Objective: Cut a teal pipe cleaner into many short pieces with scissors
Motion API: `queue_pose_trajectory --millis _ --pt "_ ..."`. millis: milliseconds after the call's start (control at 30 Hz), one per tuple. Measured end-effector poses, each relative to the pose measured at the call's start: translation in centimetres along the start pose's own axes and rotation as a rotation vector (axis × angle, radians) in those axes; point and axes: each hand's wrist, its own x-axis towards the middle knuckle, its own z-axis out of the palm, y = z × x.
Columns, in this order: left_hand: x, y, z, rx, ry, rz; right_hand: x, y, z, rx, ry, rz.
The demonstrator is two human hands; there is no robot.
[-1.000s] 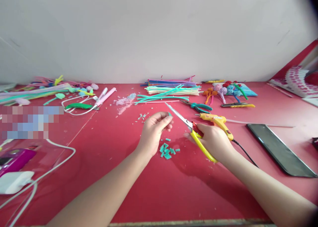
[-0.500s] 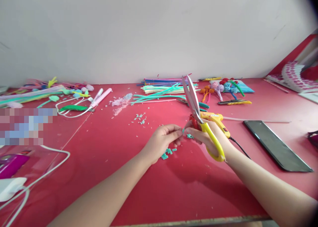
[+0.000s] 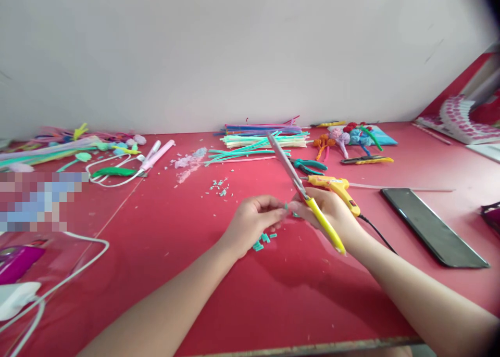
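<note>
Left hand (image 3: 255,216): thumb and forefinger pinched together on a small green bit (image 3: 286,206), its tip just showing; held by the end, probably so the rest stays reachable. Right hand (image 3: 330,208): fingers wrapped around the scissors (image 3: 326,227), yellow handle toward the wrist, blades slanting up and away. That tilt seems to keep the blades clear while the right fingertips come close to the bit; cannot tell whether they touch it.

Short green pieces (image 3: 262,240) lie loose on the bench (image 3: 226,315), just below the left hand, likely gathered there to stay within reach. Pale scraps (image 3: 221,186) lie farther off, apart from that pile.

Green stems (image 3: 250,154) lie crossed near the wall, lengthwise, out of the working space. Pliers (image 3: 312,165) and a yellow glue gun (image 3: 339,188) rest beyond the right hand; phone (image 3: 433,227) flat at far right, clear of both arms.
</note>
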Motion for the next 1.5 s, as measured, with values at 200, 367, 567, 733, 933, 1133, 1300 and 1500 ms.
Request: queue_pose_trajectory --millis 200,367,567,733,933,1133,1300,1500 --pt "0.5 0.5 -1.1 -0.182 0.275 0.194 0.1 0.5 0.5 -0.473 0.124 -0.03" --pt "0.7 0.8 -1.7 -0.27 0.318 0.293 -0.1 0.7 1.3 -0.605 0.126 -0.063" --pt "0.6 0.8 -1.9 -0.318 0.337 0.316 -0.1 1.1 1.7 -0.668 0.148 -0.09" --pt "0.6 0.8 -1.9 -0.335 0.34 0.314 -0.1 1.2 1.7 -0.678 0.149 -0.092" --pt "0.7 0.7 -1.9 -0.344 0.36 0.317 0.0 1.2 1.8 -0.689 0.154 -0.078" --pt "0.7 0.7 -1.9 -0.351 0.364 0.311 0.0 1.2 1.7 -0.694 0.148 -0.054" --pt "0.7 0.6 -1.9 -0.344 0.356 0.316 0.0 1.0 1.7 -0.665 0.137 -0.037" --pt "0.8 0.6 -2.0 -0.314 0.356 0.325 0.0 1.1 1.7 -0.675 0.159 -0.035"
